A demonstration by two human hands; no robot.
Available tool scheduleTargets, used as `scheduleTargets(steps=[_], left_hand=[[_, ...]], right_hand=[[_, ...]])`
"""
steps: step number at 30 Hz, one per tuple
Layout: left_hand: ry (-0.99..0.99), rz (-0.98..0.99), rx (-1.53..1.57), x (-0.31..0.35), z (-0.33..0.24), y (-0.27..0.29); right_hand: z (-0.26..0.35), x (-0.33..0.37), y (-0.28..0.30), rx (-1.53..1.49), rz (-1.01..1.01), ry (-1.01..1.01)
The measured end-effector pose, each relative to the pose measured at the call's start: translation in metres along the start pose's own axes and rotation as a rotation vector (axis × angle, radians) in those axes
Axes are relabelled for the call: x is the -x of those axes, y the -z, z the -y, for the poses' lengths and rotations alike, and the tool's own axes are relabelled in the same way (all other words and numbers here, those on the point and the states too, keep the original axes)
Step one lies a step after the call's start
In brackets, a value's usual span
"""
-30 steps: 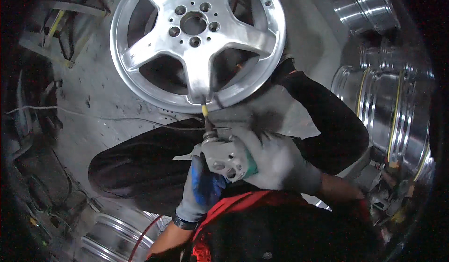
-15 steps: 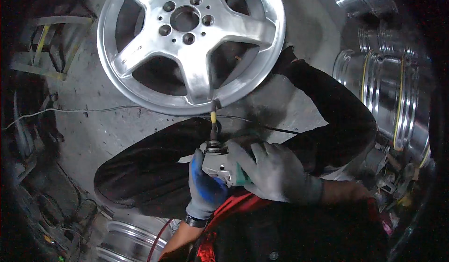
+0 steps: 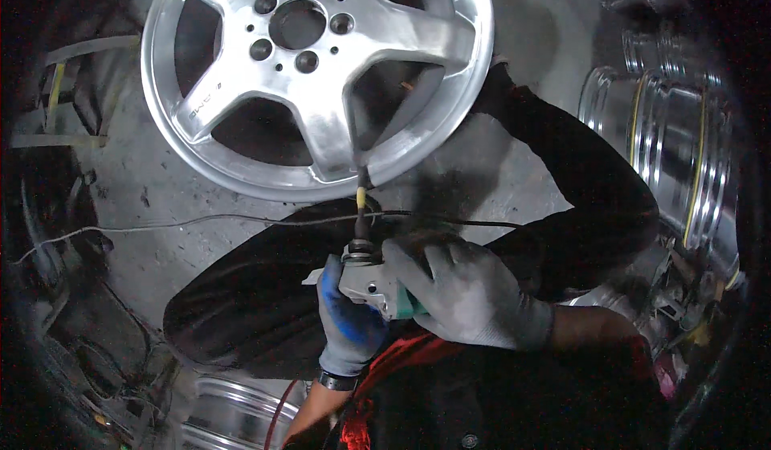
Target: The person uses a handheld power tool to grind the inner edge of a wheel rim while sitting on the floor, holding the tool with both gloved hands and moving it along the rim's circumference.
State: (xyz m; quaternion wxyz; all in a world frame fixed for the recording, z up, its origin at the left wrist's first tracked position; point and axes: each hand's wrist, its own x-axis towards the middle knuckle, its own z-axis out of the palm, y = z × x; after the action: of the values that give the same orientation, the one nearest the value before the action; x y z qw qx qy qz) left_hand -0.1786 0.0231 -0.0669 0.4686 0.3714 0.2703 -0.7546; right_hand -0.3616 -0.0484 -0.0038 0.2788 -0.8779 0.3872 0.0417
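Observation:
My left hand [image 3: 351, 328], in a grey glove with a blue palm, wraps round the front of an angle grinder [image 3: 368, 281] with a grey metal head and green body. My right hand [image 3: 474, 293], also gloved, is closed over the grinder's body from the right. A long dark shaft with a yellow band [image 3: 361, 201] points forward from the head. Its tip meets the near edge of a silver five-spoke alloy wheel [image 3: 325, 125], beside the base of the nearest spoke. Whether the tip touches the metal I cannot tell. The wheel lies face up in front of me.
Several shiny wheel rims [image 3: 666, 149] stand stacked on the right; another rim [image 3: 233, 418] lies at lower left. A thin cable [image 3: 185, 222] crosses the floor and my legs. My bent legs [image 3: 257, 289] flank the work. A metal frame [image 3: 76, 93] stands at far left.
The wheel and surroundings have shifted slightly in view, the wheel to the left. The shaft tip stays at the wheel's near edge. Both hands keep their hold on the grinder.

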Motion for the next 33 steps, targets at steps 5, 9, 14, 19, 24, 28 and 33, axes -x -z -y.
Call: scheduleTargets(steps=[5, 9, 14, 19, 24, 28, 33], left_hand=[[0.084, 0.098, 0.047, -0.012, -0.008, -0.02], [-0.003, -0.032, -0.052, -0.018, -0.003, -0.008], [-0.05, -0.114, -0.135, 0.0, 0.001, -0.01], [-0.036, -0.031, -0.071, -0.023, -0.005, -0.01], [-0.072, 0.051, -0.081, -0.032, -0.005, -0.017], [-0.097, -0.03, -0.111, -0.033, -0.001, -0.012], [-0.109, -0.044, -0.087, -0.041, 0.009, -0.02]], right_hand=[[-0.009, -0.01, 0.008, 0.012, 0.148, -0.054], [-0.015, -0.006, 0.006, 0.012, 0.089, -0.051], [-0.012, -0.001, 0.003, 0.036, -0.003, 0.019], [-0.022, -0.006, -0.002, -0.046, 0.064, -0.054], [-0.033, -0.01, -0.012, 0.026, -0.112, 0.008], [-0.037, -0.007, -0.016, -0.01, -0.119, 0.013], [-0.045, -0.005, 0.003, -0.071, -0.024, -0.039]])
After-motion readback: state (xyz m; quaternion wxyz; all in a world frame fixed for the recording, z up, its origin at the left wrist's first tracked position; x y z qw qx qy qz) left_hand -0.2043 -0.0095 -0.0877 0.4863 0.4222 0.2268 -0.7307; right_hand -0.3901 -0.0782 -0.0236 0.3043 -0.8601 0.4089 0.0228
